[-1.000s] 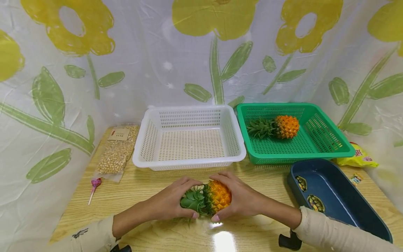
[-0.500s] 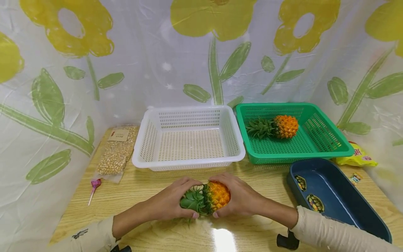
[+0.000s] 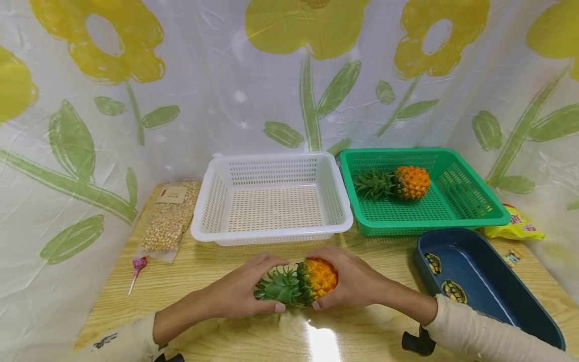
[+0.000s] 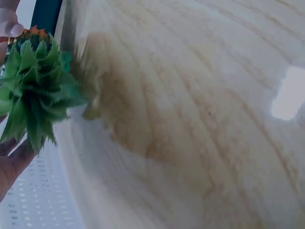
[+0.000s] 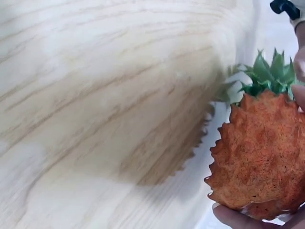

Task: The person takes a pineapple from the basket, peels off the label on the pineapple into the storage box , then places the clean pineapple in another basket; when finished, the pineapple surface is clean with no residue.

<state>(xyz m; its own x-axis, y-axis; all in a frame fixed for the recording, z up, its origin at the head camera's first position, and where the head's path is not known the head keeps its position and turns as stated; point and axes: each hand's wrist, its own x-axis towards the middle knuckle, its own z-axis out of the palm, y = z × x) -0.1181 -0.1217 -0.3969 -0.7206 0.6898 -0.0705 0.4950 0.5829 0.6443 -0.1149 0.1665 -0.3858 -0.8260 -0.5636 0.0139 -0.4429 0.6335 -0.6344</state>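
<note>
A small orange pineapple lies sideways low over the wooden table, between both hands. My right hand grips its fruit end, thumb on the near side and fingers on the far side. Around the green leaf crown curves my left hand, thumb near, fingers beyond. Spiky leaves fill the left edge of the left wrist view. In the right wrist view the bumpy fruit shows large, with fingertips under its base. Whether the pineapple touches the table is unclear.
Behind the hands stands a white basket. A green basket holds another pineapple. At right are a dark blue tray and a yellow packet. A bag of kernels and a lollipop lie left.
The right hand and pineapple have shifted slightly right. The left hand has moved slightly left, and more of the leaf crown shows between the hands.
</note>
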